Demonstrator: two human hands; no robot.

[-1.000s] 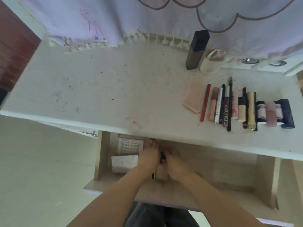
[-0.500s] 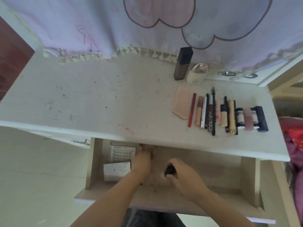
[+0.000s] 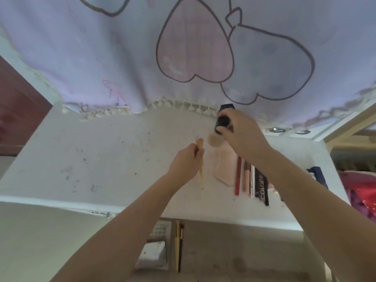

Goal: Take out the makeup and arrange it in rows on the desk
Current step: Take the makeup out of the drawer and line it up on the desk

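Both hands have come up out of the drawer (image 3: 203, 251) and now work over the worktop (image 3: 101, 159), and the camera has tipped up toward the curtain (image 3: 122, 58). From the head view, the left hand (image 3: 186, 162) has its fingers curled round a slim yellow-handled brush (image 3: 201, 176), whose thin tail points back toward the worktop's near edge. The right hand (image 3: 242, 133) pinches a bottle with a black cap (image 3: 222, 124) and a pale body, just ahead of the row of makeup (image 3: 252, 180) and close beside a dark upright bottle (image 3: 226, 107) at the curtain's hem. My worry is that the right forearm, which crosses over the row, could sweep the pencils out of line as the bottle goes down, or that the bottle knocks the upright one over. Counted: two hands, one brush held, one bottle held, one upright bottle, one pink flat piece left of the forearm, about five sticks showing beside it with the rest hidden, and two brushes left in the drawer.
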